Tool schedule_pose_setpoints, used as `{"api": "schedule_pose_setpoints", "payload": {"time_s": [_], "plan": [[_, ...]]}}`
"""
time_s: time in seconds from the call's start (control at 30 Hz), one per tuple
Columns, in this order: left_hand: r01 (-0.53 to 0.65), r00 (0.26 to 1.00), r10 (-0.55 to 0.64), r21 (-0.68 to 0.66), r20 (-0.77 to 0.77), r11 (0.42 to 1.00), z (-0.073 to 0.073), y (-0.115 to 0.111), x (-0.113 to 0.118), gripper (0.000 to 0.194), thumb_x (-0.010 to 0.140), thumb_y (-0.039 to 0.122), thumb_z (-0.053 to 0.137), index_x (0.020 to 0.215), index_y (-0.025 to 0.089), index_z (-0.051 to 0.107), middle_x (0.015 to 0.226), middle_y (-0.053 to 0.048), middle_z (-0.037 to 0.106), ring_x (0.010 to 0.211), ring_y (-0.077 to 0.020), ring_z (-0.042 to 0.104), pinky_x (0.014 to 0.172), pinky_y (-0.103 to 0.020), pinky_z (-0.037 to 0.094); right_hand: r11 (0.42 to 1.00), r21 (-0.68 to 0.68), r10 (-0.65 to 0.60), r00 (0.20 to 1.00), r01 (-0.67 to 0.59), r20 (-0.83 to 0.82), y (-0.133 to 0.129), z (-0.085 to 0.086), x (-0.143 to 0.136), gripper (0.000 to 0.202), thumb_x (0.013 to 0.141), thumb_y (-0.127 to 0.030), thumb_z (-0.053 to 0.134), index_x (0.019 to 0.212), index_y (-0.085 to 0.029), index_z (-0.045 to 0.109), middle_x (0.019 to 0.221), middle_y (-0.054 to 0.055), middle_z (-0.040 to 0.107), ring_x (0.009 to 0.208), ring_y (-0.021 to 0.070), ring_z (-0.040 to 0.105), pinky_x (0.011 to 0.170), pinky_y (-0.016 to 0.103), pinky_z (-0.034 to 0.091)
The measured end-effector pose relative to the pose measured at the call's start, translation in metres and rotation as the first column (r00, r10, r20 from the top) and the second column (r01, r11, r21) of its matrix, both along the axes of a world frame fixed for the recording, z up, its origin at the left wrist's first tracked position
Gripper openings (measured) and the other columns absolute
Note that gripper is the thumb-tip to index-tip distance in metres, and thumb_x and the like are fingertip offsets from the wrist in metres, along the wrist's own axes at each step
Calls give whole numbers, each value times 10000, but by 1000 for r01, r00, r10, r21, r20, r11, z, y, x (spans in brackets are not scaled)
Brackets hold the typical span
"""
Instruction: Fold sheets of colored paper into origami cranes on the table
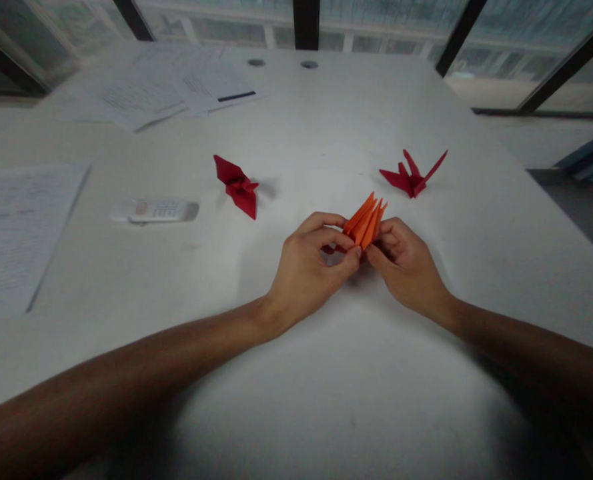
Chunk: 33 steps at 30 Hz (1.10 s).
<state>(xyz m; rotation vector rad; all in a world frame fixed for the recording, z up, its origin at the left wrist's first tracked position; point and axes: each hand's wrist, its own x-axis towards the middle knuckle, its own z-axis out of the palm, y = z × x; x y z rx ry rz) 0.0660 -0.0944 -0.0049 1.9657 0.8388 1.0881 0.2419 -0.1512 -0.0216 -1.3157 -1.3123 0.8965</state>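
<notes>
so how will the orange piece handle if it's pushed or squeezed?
The orange piece looks like folded paper, so it's probably light for its size. Its thin, pointed tips likely bend if pushed; the body, where the folds bunch together, is probably stiffer. A hard pinch from the left hand or right hand could well crease it.

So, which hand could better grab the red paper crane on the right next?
Probably the right hand: the red paper crane is just beyond it; the left hand is farther off. Both hold the orange folded paper, so the right would need freeing.
</notes>
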Motion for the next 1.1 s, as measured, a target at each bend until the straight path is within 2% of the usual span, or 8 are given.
{"api": "schedule_pose_setpoints", "payload": {"time_s": [0.17, 0.33, 0.43, 0.53, 0.6, 0.77, 0.93, 1.1], "plan": [[20, 998, -20, -2, 67, 1000, 1, 2, 1, 87, 793, 99, 720, 754, 170, 686, 1032, -48, 693, 897, -148, 673, 715, -257, 555, 1000, 4, -5, 1000, 5, -8, 0, 0, 0, 106, 941, -277, 662, 1011, -263, 583, 976, 16, 742, 865, 190, 725, 771, 341, 574], [87, 990, -78, -75, 120, 993, -3, 5, 2, 79, 846, 142, 683, 781, 174, 652, 1068, -59, 681, 900, -151, 675, 740, -269, 570, 1000, -7, -12, 1000, 12, -28, 0, -1, 1, 130, 933, -295, 675, 1013, -259, 578, 971, 19, 740, 853, 188, 721, 758, 336, 576], [114, 986, -94, -146, 137, 983, -6, 6, 1, 62, 881, 171, 672, 917, 190, 625, 1040, -44, 685, 863, -140, 685, 762, -280, 581, 1000, -1, -3, 999, 3, -49, 1, -2, 1, 139, 933, -301, 679, 1017, -260, 576, 967, 17, 738, 853, 188, 721, 785, 351, 580], [136, 979, -99, -209, 181, 968, -10, 8, 0, 215, 898, 197, 678, 1069, 221, 550, 1025, -28, 686, 821, -131, 689, 724, -271, 586, 1000, -6, 2, 999, -2, -54, 0, -2, 1, 143, 935, -307, 681, 1018, -259, 575, 958, 14, 737, 835, 183, 720, 806, 362, 583], [161, 970, -114, -218, 213, 963, -11, 9, 0, 262, 898, 207, 689, 1098, 232, 523, 1042, -30, 681, 823, -130, 690, 694, -257, 582, 1000, -11, 1, 998, -2, -56, 0, -2, 1, 146, 935, -314, 682, 1015, -257, 573, 958, 14, 737, 832, 182, 719, 811, 365, 587], [205, 965, -163, -200, 207, 958, -8, 10, -1, 208, 904, 233, 696, 1046, 224, 544, 983, -21, 678, 811, -131, 691, 683, -252, 572, 1000, 0, 11, 997, -11, -78, -1, -1, 1, 150, 932, -311, 687, 1009, -253, 572, 962, 15, 734, 849, 185, 719, 799, 360, 588], [240, 957, -195, -208, 214, 948, -7, 9, -1, 206, 939, 258, 654, 1090, 230, 518, 973, -21, 677, 798, -129, 679, 663, -251, 556, 1000, 2, 14, 997, -14, -82, -1, 0, -1, 134, 941, -303, 677, 1013, -253, 576, 931, 8, 730, 823, 180, 718, 758, 343, 575], [227, 965, -186, -236, 185, 945, -12, 9, 0, 462, 839, 343, 786, 1161, 248, 469, 1088, -44, 686, 832, -142, 693, 688, -263, 571, 1000, 9, -12, 999, 12, -50, 0, 0, 0, 162, 926, -336, 696, 994, -255, 573, 915, 2, 723, 764, 161, 687, 708, 313, 557]]}}
